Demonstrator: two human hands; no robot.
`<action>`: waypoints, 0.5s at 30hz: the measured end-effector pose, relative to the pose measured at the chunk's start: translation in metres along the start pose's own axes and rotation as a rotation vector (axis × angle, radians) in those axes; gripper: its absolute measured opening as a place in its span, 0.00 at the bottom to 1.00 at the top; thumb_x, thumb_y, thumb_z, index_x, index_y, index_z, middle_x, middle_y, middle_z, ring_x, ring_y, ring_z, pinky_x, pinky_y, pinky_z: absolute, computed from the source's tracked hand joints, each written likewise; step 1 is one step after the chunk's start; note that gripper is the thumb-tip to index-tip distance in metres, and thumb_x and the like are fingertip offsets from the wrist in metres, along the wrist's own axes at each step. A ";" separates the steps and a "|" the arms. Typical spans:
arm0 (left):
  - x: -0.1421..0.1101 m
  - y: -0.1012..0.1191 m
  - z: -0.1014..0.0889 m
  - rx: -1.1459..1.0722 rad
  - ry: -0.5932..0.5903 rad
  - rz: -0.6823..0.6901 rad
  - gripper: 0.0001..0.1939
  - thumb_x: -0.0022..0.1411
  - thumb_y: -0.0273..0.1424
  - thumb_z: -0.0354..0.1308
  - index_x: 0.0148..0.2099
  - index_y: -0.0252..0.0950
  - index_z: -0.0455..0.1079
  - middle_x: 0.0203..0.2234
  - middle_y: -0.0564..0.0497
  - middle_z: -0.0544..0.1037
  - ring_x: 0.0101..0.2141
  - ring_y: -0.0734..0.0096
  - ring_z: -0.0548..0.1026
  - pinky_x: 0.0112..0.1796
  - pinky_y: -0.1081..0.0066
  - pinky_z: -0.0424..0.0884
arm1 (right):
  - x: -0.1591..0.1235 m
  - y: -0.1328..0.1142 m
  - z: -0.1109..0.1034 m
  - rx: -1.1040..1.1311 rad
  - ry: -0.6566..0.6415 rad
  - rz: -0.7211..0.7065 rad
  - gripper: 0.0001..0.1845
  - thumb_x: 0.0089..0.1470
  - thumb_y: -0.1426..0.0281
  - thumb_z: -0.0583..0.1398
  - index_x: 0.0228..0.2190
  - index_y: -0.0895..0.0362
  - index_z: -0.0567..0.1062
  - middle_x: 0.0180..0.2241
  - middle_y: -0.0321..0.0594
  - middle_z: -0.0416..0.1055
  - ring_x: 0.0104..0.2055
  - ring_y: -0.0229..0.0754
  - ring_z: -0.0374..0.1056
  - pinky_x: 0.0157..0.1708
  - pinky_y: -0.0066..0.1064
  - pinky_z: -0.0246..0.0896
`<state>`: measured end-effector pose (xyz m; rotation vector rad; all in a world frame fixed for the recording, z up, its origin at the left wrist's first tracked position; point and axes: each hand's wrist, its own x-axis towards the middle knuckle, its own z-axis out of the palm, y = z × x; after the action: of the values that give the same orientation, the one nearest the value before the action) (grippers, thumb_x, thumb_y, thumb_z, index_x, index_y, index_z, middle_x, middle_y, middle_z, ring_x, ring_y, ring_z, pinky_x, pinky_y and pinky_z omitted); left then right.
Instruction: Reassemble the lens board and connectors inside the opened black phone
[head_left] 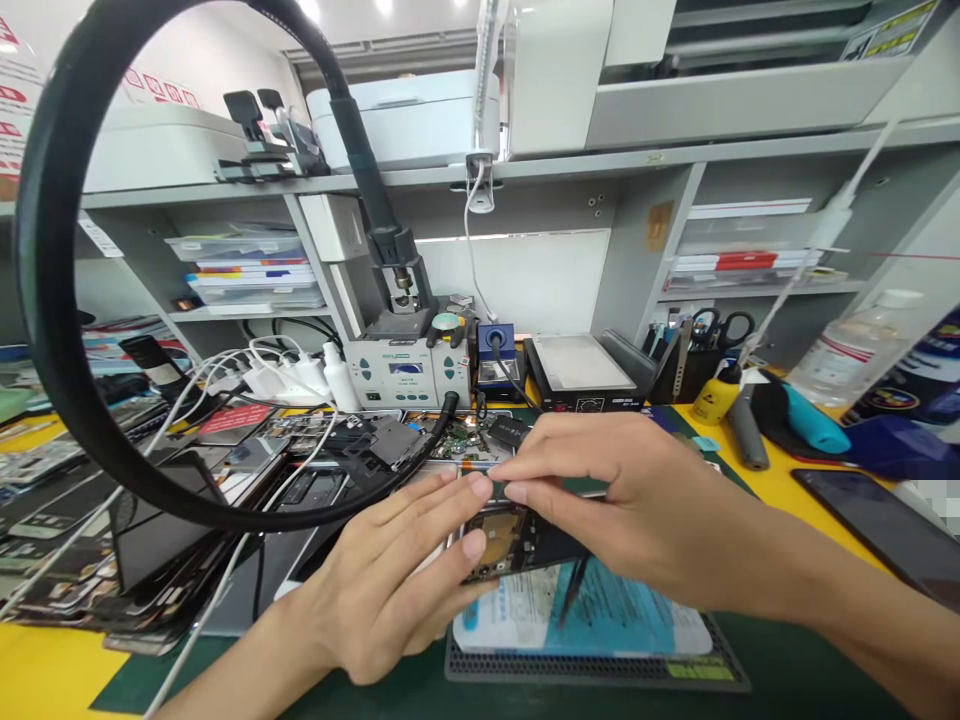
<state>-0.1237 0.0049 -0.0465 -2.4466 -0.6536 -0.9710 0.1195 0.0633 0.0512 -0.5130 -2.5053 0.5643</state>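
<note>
In front of me an opened smartphone (499, 535) is held up at a tilt, with a gold-coloured patch and dark inner parts showing. My left hand (397, 570) grips its left end, fingers over the top and the thumb side partly hidden. My right hand (630, 490) has thumb and index finger pinched together at the phone's upper edge, close to the left fingertips. Whatever lies in that pinch is too small to make out. Under the phone lies a blue-and-white packet (637, 615) on a dark perforated mat (600, 675), with a dark pointed object (574, 590) over it.
A thick black hose (52, 300) loops across the left, from a hot-air station (409, 370). Stacked phone parts (172, 540) crowd the left side. At right are a yellow bottle (716, 395), a turquoise-tipped tool (814, 420) and a dark phone (877, 520).
</note>
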 end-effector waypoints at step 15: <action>-0.002 0.000 0.001 0.014 -0.011 -0.032 0.52 0.57 0.26 0.70 0.74 0.30 0.43 0.59 0.29 0.73 0.60 0.49 0.71 0.55 0.51 0.76 | 0.007 -0.007 -0.003 -0.041 -0.023 0.172 0.09 0.63 0.71 0.58 0.31 0.51 0.77 0.31 0.35 0.80 0.31 0.43 0.74 0.32 0.35 0.64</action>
<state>-0.1248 0.0053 -0.0486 -2.4384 -0.7029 -0.9626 0.1135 0.0615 0.0599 -0.7471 -2.5144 0.5871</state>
